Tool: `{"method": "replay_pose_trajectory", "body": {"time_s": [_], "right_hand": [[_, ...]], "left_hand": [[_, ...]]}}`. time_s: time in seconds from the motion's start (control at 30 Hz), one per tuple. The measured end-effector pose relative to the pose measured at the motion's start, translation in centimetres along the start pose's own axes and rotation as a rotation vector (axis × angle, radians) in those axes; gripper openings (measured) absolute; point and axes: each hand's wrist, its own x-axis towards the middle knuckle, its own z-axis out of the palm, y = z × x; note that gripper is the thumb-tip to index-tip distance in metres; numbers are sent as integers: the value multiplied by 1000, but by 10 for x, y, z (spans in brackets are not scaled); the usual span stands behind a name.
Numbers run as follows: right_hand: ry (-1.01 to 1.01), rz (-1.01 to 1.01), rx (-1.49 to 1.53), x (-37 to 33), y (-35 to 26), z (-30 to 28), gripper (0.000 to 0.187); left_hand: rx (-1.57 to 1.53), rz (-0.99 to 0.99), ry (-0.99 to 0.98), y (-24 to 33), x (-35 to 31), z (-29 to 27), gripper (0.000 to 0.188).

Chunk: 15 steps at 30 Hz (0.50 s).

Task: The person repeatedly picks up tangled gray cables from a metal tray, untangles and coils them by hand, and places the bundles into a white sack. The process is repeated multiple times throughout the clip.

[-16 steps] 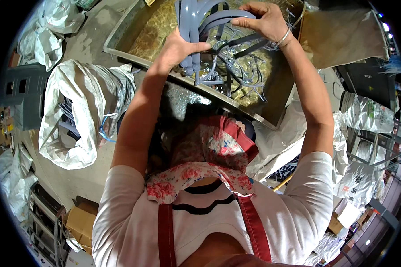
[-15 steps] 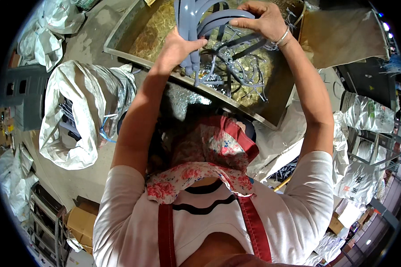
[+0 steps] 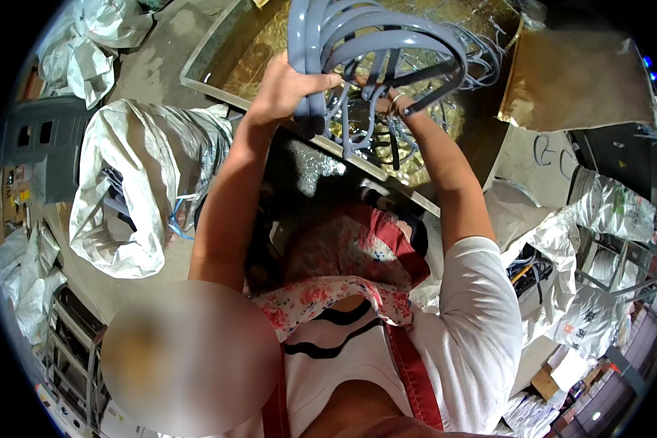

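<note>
One left grip [image 3: 283, 89] clasps several grey strips [image 3: 314, 44]; whether one right grip [image 3: 384, 104] holds any is unclear.

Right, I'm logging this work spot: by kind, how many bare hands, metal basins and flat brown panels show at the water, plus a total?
Bare hands: 2 (left hand, gripping grey strips; right hand, partly hidden)
Metal basin: 1
Brown panel: 1
Total: 4

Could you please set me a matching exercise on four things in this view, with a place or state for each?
1. Left hand
2. Metal tub
3. Brown sheet
4. Red strap

A. over the white shirt
B. gripping grey strips
C. to the tub's right
D. holding water

Pairs: 1-B; 2-D; 3-C; 4-A
</note>
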Motion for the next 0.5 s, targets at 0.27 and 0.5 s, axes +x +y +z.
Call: {"method": "replay_pose_trajectory", "body": {"time_s": [0.27,0.5], "right_hand": [[-24,535,-171,1,37,-9,19],[452,563,-408,-67,73,-46,19]], "left_hand": [[-347,-135,305,3,5,-5,15],[-233,-51,734,10,11,-11,17]]}}
